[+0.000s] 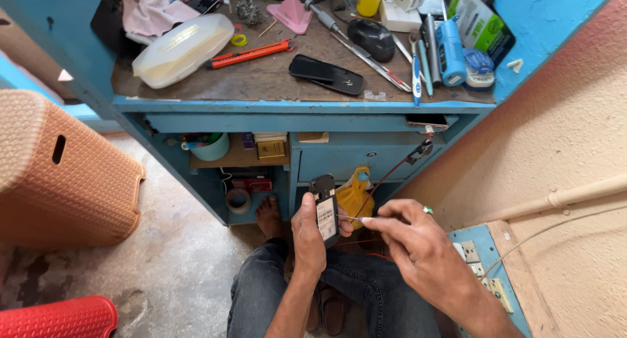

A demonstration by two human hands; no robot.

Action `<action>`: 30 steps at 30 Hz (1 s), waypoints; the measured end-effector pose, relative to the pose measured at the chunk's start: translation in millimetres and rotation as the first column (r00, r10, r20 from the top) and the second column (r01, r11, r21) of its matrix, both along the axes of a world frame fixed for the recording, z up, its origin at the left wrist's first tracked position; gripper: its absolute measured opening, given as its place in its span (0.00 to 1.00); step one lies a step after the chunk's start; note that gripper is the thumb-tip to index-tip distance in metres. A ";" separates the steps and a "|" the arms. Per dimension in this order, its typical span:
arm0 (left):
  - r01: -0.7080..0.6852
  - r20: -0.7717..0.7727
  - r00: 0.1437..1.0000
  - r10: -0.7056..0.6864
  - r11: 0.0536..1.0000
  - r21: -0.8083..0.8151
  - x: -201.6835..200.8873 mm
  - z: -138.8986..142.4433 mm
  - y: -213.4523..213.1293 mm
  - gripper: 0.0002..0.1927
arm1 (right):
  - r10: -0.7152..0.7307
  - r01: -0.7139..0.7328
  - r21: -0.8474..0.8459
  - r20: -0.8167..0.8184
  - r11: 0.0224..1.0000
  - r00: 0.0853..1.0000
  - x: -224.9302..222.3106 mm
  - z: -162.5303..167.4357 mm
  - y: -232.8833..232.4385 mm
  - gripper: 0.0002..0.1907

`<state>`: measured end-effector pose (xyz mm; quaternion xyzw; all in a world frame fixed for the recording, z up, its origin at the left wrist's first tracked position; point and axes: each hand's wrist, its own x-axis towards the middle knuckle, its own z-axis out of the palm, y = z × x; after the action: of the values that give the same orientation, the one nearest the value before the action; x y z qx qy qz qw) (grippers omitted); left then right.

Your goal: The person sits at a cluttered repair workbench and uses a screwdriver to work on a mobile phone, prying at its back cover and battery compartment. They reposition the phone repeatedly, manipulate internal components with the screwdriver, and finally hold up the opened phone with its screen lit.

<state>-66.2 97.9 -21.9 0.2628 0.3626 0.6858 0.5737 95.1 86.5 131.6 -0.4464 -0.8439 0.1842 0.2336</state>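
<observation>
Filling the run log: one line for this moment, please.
left hand: holds opened phone upright | right hand: pinches thin probe at phone | seated below blue workbench

- The left hand (308, 233) was raised upright in front of the lap, its back towards the camera, fingers curled round to the far side and the thumb lying along the near edge of what it gripped.
- The left forearm rose steeply from the bottom of the view, bare.
- The right hand (411, 237) came in from the lower right, palm down, forefinger and thumb pinched together and pointing left, close to the left hand's fingers.
- A bare foot (268, 215) rested on the floor ahead.
</observation>
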 end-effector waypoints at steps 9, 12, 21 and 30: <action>0.009 0.014 1.000 -0.009 1.000 0.003 -3.2 -2.7 2.7 0.37 | -0.086 0.087 -0.137 0.011 0.987 0.996 -2.6 -3.0 0.6 0.15; 0.010 -0.003 1.000 -0.010 1.000 -0.005 -1.9 -2.6 3.0 0.37 | -0.062 0.061 -0.093 -0.004 0.994 0.998 -1.0 -2.9 1.6 0.16; 0.017 -0.020 1.000 -0.018 1.000 -0.009 1.4 8.1 -0.4 0.36 | -0.127 0.128 -0.057 0.012 0.990 0.992 3.3 -3.1 -2.4 0.13; 0.022 -0.029 0.999 -0.023 0.999 -0.048 6.7 22.5 -5.6 0.36 | -0.135 0.135 0.017 -0.013 0.991 0.991 7.2 6.5 -5.0 0.11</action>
<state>-59.5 92.3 0.7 0.2629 0.3844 0.6665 0.5822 102.3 81.4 138.2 -0.4993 -0.8120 0.1633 0.2544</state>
